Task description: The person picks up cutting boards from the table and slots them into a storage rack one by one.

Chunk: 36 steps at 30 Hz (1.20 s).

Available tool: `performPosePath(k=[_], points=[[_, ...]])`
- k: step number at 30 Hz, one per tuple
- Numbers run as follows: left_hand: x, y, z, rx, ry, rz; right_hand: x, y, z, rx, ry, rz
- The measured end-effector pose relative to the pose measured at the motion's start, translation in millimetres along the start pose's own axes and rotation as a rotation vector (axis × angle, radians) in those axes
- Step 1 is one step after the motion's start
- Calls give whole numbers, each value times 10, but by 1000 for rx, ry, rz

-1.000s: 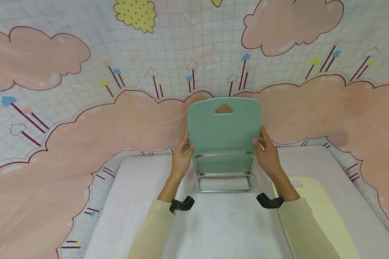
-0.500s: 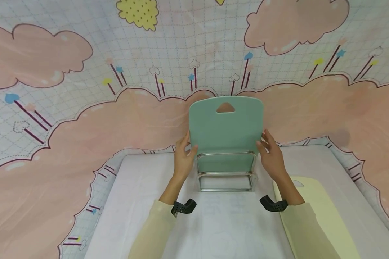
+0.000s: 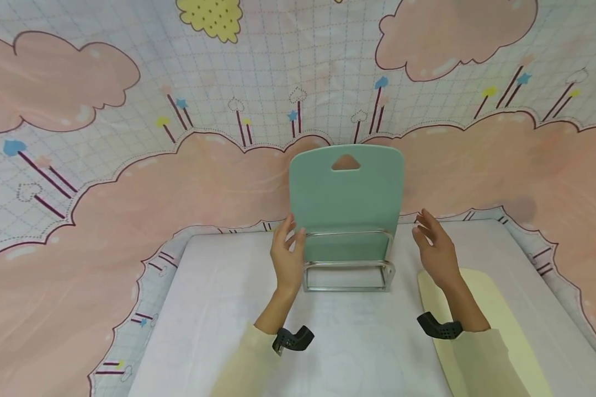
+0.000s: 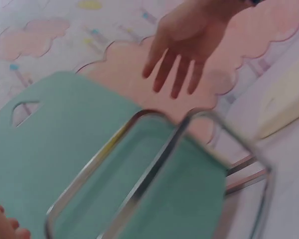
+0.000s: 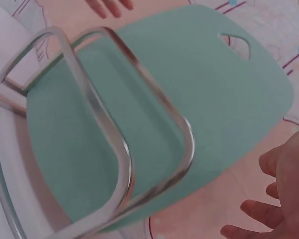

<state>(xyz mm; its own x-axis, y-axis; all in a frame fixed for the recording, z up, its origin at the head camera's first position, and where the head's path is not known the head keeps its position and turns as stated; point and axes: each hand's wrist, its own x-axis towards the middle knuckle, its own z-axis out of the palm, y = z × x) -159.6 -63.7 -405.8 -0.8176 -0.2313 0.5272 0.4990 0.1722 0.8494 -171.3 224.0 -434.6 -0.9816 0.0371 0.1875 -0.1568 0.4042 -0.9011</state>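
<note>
On white tabletop point(image 3: 213, 292), with left grip point(image 3: 287, 262), right grip point(image 3: 438, 253) released: pinch green board point(image 3: 347, 198) at both sides; likely light, stiff.

There are two bare hands: one left hand point(image 3: 287, 262) and one right hand point(image 3: 437, 251). Two black angular wrist devices point(image 3: 294, 338) point(image 3: 439, 326) and two pale yellow fabric sleeves point(image 3: 248, 361) point(image 3: 487, 364) show. The boards also number two: one mint-green, round-cornered board point(image 3: 346, 198) and one pale yellow, round-cornered board point(image 3: 494, 309). One silver metal tube rack point(image 3: 347, 264) has two rounded hoops point(image 5: 162, 97) point(image 5: 92, 97). I count one white-covered table point(image 3: 218, 309), one pastel patterned cloth point(image 3: 228, 182), two separate pink printed clouds point(image 3: 69, 82) point(image 3: 457, 38) and one yellow dotted print point(image 3: 211, 16), perhaps two, since a sliver at the top edge is too cut off to tell.
</note>
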Motion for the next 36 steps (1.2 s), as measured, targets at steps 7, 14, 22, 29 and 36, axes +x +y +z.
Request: performPosePath(k=[7,14,22,29,36], points=[[-417,63,229,-117,-18,91,-204,167,-143,-67,-23,38],[-776,-1,448,-238,-93,35,-381,324,-270,-131,-21,48],[-1170,-311,597,-337,-149,-122,-594,512,-391,-181,13,108],[-1483,-385,758,-397,-363,-438,-854,730,-611,-255,40,155],[-1703,-353,974,-305,-517,-583,-1035,1011,-772,-290,45,190]])
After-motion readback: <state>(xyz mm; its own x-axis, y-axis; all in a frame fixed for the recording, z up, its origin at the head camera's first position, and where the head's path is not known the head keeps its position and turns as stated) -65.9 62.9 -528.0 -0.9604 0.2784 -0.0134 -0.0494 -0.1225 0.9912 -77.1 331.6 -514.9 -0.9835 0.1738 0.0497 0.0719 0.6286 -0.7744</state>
